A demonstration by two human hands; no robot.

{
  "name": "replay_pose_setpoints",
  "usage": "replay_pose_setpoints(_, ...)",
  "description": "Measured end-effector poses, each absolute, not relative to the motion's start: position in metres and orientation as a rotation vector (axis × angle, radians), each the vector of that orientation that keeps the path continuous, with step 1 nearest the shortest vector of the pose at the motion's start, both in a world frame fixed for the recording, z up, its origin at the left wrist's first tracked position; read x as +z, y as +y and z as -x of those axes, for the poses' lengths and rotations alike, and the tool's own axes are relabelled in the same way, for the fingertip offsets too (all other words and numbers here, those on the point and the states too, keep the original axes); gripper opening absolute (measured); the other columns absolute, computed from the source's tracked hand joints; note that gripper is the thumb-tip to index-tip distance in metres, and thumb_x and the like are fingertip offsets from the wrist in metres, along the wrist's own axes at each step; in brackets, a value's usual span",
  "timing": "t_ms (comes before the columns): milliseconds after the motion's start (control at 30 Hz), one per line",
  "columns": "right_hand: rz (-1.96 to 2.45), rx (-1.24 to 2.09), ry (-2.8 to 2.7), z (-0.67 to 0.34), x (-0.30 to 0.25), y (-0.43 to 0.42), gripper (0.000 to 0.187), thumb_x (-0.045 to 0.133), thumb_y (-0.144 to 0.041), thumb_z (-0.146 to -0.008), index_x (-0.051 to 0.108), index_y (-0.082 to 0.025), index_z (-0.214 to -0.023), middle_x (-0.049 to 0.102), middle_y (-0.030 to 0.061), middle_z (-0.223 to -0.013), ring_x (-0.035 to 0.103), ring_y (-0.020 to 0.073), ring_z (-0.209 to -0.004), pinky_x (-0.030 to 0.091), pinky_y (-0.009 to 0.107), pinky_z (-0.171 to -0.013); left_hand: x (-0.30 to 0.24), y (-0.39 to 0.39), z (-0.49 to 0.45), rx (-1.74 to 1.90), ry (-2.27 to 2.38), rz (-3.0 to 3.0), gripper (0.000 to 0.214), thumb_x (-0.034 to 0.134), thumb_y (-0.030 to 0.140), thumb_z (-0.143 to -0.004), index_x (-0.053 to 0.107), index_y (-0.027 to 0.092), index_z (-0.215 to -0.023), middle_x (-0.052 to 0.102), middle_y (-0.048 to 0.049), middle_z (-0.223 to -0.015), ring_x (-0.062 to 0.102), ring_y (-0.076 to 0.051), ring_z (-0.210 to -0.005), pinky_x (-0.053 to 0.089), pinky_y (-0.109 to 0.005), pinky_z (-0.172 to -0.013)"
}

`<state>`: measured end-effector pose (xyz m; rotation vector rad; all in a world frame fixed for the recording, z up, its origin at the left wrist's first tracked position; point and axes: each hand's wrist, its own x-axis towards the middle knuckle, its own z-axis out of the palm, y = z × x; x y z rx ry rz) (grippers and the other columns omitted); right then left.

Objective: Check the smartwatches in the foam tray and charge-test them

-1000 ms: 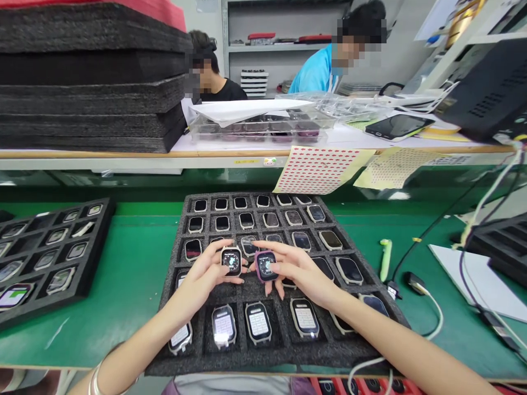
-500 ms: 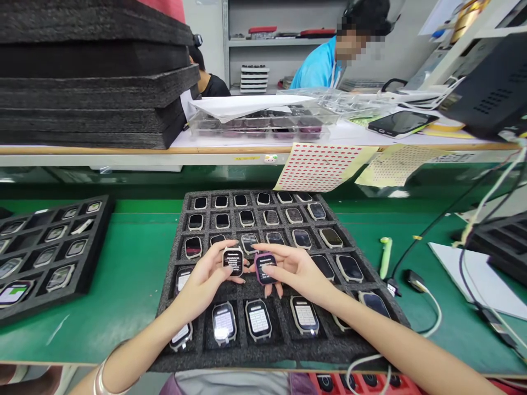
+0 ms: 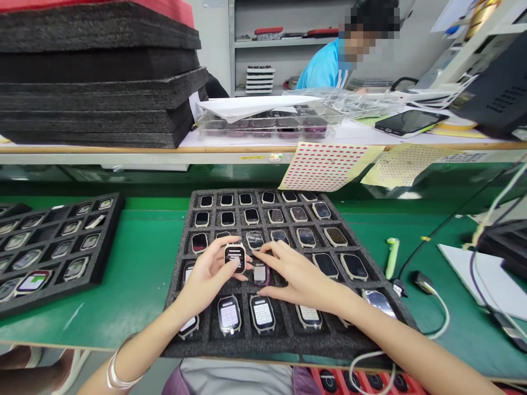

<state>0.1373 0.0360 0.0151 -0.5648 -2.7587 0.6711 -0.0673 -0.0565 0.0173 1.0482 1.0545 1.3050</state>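
A black foam tray (image 3: pixel 284 343) with several smartwatch bodies in its cells lies on the green bench in front of me. My left hand (image 3: pixel 209 274) holds a beige smartwatch (image 3: pixel 235 258) by its edges above the tray, screen up with dark text on it. My right hand (image 3: pixel 298 277) lies over the tray with fingers stretched out, its fingertips on a purple smartwatch (image 3: pixel 260 273) that sits in a cell just right of the beige one.
A second foam tray (image 3: pixel 88 274) of watches lies at the left. A green pen (image 3: pixel 392 258), cables and a white sheet (image 3: pixel 481 280) lie at the right. Stacked foam sheets (image 3: pixel 99 82) and clear trays sit on the raised shelf; a person in blue sits behind.
My right hand has lowered the purple smartwatch from the air into a tray cell and spread its fingers. The left hand still holds the beige watch, whose screen changed to text.
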Motion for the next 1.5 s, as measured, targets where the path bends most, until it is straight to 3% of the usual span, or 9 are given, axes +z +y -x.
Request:
replay_pose_setpoints(100, 0.564, 0.608, -2.731, -0.143, 0.021, 0.038, 0.062, 0.067, -0.042, -0.083, 0.045, -0.019, -0.136, 0.052, 0.0134, -0.117, 0.051, 0.0282, -0.106, 0.046, 0.045, -0.091, 0.018, -0.057, 0.067, 1.303, 1.051, -1.046, 0.039, 0.061, 0.031, -0.085, 0.049, 0.019, -0.12, 0.068, -0.0094, -0.101, 0.067, -0.022, -0.092, 0.058, -0.033, -0.073)
replay_pose_setpoints(267, 0.732, 0.596, -2.654, -0.167, 0.034, 0.037, 0.038, 0.052, -0.038, -0.094, 0.052, -0.021, -0.128, 0.057, 0.0104, -0.109, 0.053, 0.0256, -0.102, 0.046, 0.041, -0.089, 0.018, -0.059, 0.069, 1.314, 1.046, -1.049, 0.035, 0.06, 0.029, -0.086, 0.048, 0.018, -0.117, 0.069, -0.009, -0.098, 0.067, -0.022, -0.09, 0.058, -0.032, -0.07)
replay_pose_setpoints(467, 1.053, 0.512, -2.68, -0.229, 0.036, 0.024, 0.025, 0.044, -0.04, -0.096, 0.06, -0.021, -0.091, 0.06, 0.0072, -0.092, 0.058, 0.0245, -0.09, 0.048, 0.036, -0.079, 0.019, -0.06, 0.07, 1.32, 1.039, -1.05, 0.034, 0.058, 0.029, -0.087, 0.047, 0.017, -0.117, 0.068, -0.0106, -0.099, 0.067, -0.023, -0.09, 0.058, -0.033, -0.069)
replay_pose_setpoints(833, 1.291, 0.358, -2.556, -0.283, 0.004, -0.028, 0.034, 0.041, -0.041, -0.097, 0.054, -0.021, -0.121, 0.057, 0.011, -0.11, 0.059, 0.0253, -0.102, 0.049, 0.038, -0.087, -0.009, -0.072, 0.085, 1.062, 1.656, -1.55, 0.059, 0.067, 0.038, -0.077, 0.046, 0.023, -0.13, 0.055, -0.0119, -0.12, 0.065, -0.026, -0.087, 0.052, -0.041, -0.082)
replay_pose_setpoints(1000, 1.379, 0.231, -2.515, -0.266, 0.005, -0.035, 0.038, 0.046, -0.043, -0.095, 0.059, -0.016, -0.118, 0.053, 0.0092, -0.094, 0.059, 0.0238, -0.085, 0.052, 0.038, -0.077, -0.005, -0.074, 0.075, 0.525, 2.018, -2.088, 0.061, 0.049, 0.05, -0.087, 0.043, 0.01, -0.132, 0.06, -0.0179, -0.112, 0.059, -0.034, -0.103, 0.05, -0.044, -0.084)
replay_pose_setpoints(1133, 1.44, 0.239, -2.455, -0.254, 0.007, -0.03, 0.025, 0.05, -0.039, -0.095, 0.06, -0.017, -0.101, 0.052, 0.0074, -0.097, 0.059, 0.0213, -0.085, 0.051, 0.036, -0.078, 0.021, -0.061, 0.053, 0.023, 2.303, -2.474, 0.054, 0.038, 0.049, -0.092, 0.06, 0.001, -0.101, 0.059, -0.0199, -0.089, 0.057, -0.036, -0.089, 0.05, -0.043, -0.069)
replay_pose_setpoints(1233, 1.464, 0.191, -2.493, -0.247, 0.007, -0.031, 0.018, 0.055, -0.033, -0.093, 0.056, -0.016, -0.096, 0.051, 0.0081, -0.098, 0.059, 0.0216, -0.08, 0.052, 0.036, -0.074, 0.04, -0.044, 0.027, 0.021, 2.157, -2.651, 0.041, 0.035, 0.039, -0.095, 0.062, 0.008, -0.086, 0.058, -0.0162, -0.086, 0.056, -0.032, -0.084, 0.049, -0.042, -0.071)
replay_pose_setpoints(1333, 1.443, 0.158, -2.505, -0.241, 0.005, -0.041, 0.018, 0.062, -0.027, -0.088, 0.053, -0.014, -0.096, 0.054, 0.0095, -0.097, 0.058, 0.025, -0.085, 0.051, 0.038, -0.074, 0.044, -0.028, -0.009, 0.065, 1.692, -2.723, 0.03, 0.035, 0.025, -0.096, 0.062, 0.012, -0.093, 0.061, -0.0137, -0.095, 0.056, -0.028, -0.091, 0.047, -0.041, -0.081)
replay_pose_setpoints(1500, 1.365, 0.534, -2.198, -0.245, -0.006, -0.058, 0.026, 0.059, -0.021, -0.089, 0.05, -0.018, -0.114, 0.059, 0.0036, -0.09, 0.059, 0.019, -0.078, 0.049, 0.03, -0.07, 0.026, -0.016, -0.052, 0.017, 1.717, -2.592, 0.02, 0.045, 0.009, -0.089, 0.063, 0.007, -0.098, 0.065, -0.0214, -0.092, 0.059, -0.033, -0.092, 0.049, -0.042, -0.072)
